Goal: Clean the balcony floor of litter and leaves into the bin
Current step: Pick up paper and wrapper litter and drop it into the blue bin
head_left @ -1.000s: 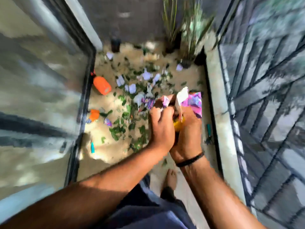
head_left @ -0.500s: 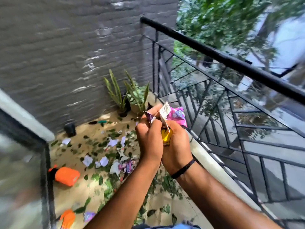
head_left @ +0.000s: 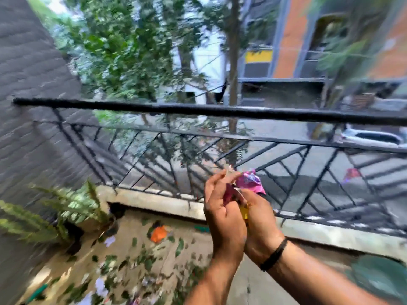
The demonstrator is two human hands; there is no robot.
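Two hands are being held together chest-high before the black railing [head_left: 220,111]: a bundle of pink and yellow wrappers [head_left: 250,182] is being gripped between the left hand [head_left: 222,213] and right hand [head_left: 258,219]. Leaves and paper scraps [head_left: 136,260] are lying scattered on the balcony floor [head_left: 198,245] below, near an orange piece [head_left: 159,234] and potted plants [head_left: 72,208].

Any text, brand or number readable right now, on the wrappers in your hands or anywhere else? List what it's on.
None readable; the frame is motion-blurred.
Crumpled pink plastic wrapper in both hands: print blurred.
Yellow sign panel on the building opposite: no legible characters.
Orange litter piece on the floor: blurred.
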